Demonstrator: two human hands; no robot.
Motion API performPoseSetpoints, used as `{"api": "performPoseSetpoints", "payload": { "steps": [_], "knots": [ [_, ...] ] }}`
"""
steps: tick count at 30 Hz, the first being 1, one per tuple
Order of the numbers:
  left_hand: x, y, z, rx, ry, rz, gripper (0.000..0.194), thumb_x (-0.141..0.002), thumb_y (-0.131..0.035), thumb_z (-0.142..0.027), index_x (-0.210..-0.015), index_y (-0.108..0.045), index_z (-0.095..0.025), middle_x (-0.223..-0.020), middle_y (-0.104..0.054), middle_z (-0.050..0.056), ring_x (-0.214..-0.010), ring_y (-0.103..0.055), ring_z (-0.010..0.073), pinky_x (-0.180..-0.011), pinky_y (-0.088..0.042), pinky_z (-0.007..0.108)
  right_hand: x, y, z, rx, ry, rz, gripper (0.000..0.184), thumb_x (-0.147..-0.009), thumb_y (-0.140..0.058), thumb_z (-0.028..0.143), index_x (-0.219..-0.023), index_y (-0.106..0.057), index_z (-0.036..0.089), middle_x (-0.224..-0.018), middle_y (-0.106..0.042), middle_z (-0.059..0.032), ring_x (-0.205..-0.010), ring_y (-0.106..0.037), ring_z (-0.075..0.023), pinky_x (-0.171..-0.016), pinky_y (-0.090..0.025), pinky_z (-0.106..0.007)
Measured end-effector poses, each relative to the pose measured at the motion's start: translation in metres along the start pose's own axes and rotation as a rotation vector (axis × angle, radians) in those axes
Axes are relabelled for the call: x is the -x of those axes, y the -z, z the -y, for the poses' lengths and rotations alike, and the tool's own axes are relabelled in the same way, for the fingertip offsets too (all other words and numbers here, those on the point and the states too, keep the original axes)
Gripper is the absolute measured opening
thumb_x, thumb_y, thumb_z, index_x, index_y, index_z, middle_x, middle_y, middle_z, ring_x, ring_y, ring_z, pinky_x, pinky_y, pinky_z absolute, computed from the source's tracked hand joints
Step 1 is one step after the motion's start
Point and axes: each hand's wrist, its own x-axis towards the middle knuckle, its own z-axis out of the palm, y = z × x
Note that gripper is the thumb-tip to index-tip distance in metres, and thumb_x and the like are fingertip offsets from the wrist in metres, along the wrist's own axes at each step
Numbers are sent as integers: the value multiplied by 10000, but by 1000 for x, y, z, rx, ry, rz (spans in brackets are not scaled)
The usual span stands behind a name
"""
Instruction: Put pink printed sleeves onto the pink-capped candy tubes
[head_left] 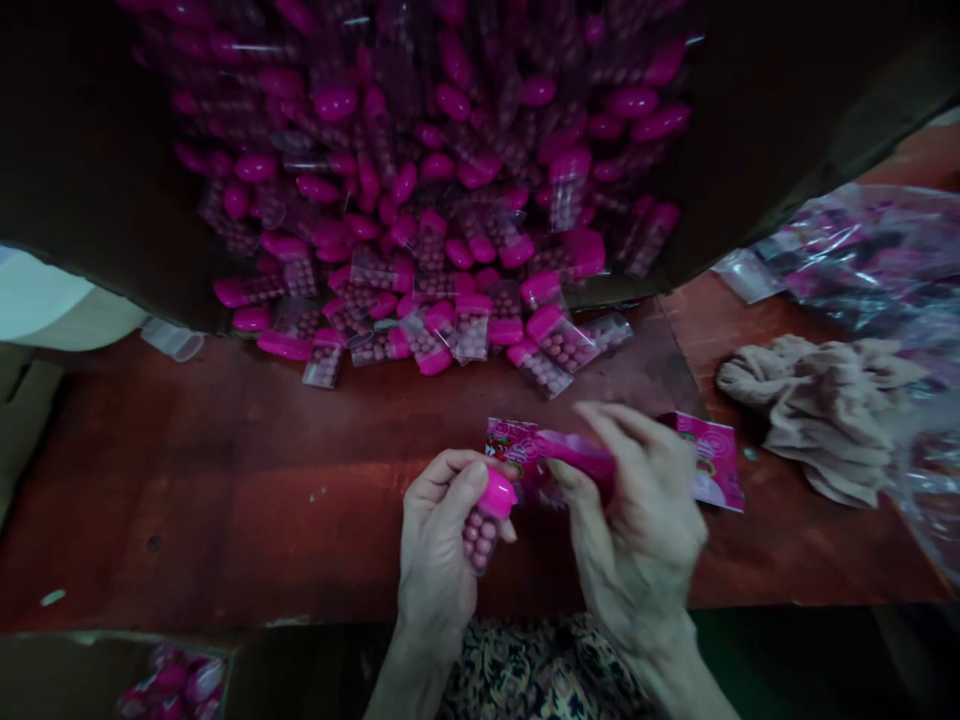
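Observation:
My left hand (442,520) is closed around a small clear candy container (480,538) with a bright pink cap and round pinkish candies inside. It is tilted, cap up. Just right of it, a pink printed wrapper (574,452) runs between the thumb and fingers of my right hand (637,500), which is slightly blurred. The wrapper's patterned left end lies close to the cap; whether it touches is unclear. Another pink printed wrapper (709,460) lies on the table, partly behind my right hand.
A large dark box (780,130) on its side spills many similar pink-capped containers (431,250) onto the red-brown table (225,480). To the right lie a crumpled beige cloth (832,410) and clear plastic bags (885,260). An empty clear container (172,338) sits left; pink items (176,685) fill a lower box.

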Motion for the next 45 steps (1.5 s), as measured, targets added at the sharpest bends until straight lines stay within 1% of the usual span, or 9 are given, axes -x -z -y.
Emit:
{"api": "performPoseSetpoints", "payload": {
  "steps": [3, 8, 14, 17, 21, 26, 32, 37, 45],
  "knots": [
    [1, -1, -2, 4, 26, -1, 125, -779, -603, -254, -718, -594, -146, -755, -701, 23, -411, -532, 35, -409, -398, 132, 0, -14, -8, -13, 0, -42, 295, -839, -565, 183, -1127, -580, 243, -919, -600, -52, -868, -567, -203, -769, -479, -356],
    [0, -4, -3, 29, 27, -18, 110, -765, -601, -224, -691, -597, -143, -699, -692, 10, -388, -534, 46, -390, -392, 139, -7, -9, -7, 11, -36, -92, 536, -756, -670, 316, -1246, -494, 193, -1157, -530, -116, -1105, -460, -288, -956, -349, -491],
    [-5, -9, -2, 47, 59, -45, 164, -785, -595, -286, -716, -617, -140, -448, -589, -18, -328, -485, 48, -302, -260, 102, -1, -5, 5, -151, 26, 60, 308, -794, -615, 216, -1100, -600, 193, -1068, -595, -81, -1085, -460, -250, -965, -353, -454],
    [-4, -11, -2, 58, 7, -23, 237, -810, -568, -345, -753, -633, -125, -625, -678, 32, -377, -509, 35, -329, -301, 102, 0, -8, 0, -326, -192, 27, 289, -784, -637, 224, -1072, -621, 213, -1012, -625, -53, -996, -533, -210, -898, -424, -398],
    [2, -12, -6, 53, 15, 36, 247, -818, -554, -365, -769, -621, -132, -830, -714, 84, -407, -534, 42, -337, -326, 118, -3, -11, -4, -795, -680, 54, 139, -772, -649, 298, -884, -670, 219, -778, -663, 5, -656, -605, -123, -613, -502, -261],
    [13, -16, -4, -127, 140, 130, 284, -781, -594, -414, -743, -637, -137, -527, -641, 28, -318, -455, 33, -293, -237, 102, -8, -11, -1, -1110, -896, -39, 193, -688, -708, 324, -820, -664, 190, -691, -666, 18, -547, -584, -91, -551, -497, -224],
    [4, -28, 13, -246, 165, 134, 309, -690, -682, -431, -663, -637, -127, -363, -508, -23, -292, -421, 35, -295, -239, 101, -14, 16, -3, -698, -554, 222, 139, -764, -636, 275, -857, -694, 189, -816, -676, -26, -733, -620, -146, -677, -499, -269],
    [-1, -47, -1, -354, 111, 174, 314, -688, -683, -419, -774, -682, -117, -378, -515, -21, -302, -429, 34, -292, -231, 94, -36, 51, -33, -443, -393, 284, 135, -778, -603, 272, -809, -690, 174, -715, -670, -16, -620, -615, -145, -563, -485, -259],
    [-37, -137, -38, -335, -280, 290, 306, -685, -662, -366, -883, -655, -133, -483, -578, -18, -336, -458, 60, -322, -309, 151, -119, 52, -120, 24, -473, 148, 170, -788, -603, 236, -774, -680, 85, -679, -667, -65, -662, -620, -196, -617, -478, -318]
  ]
}}
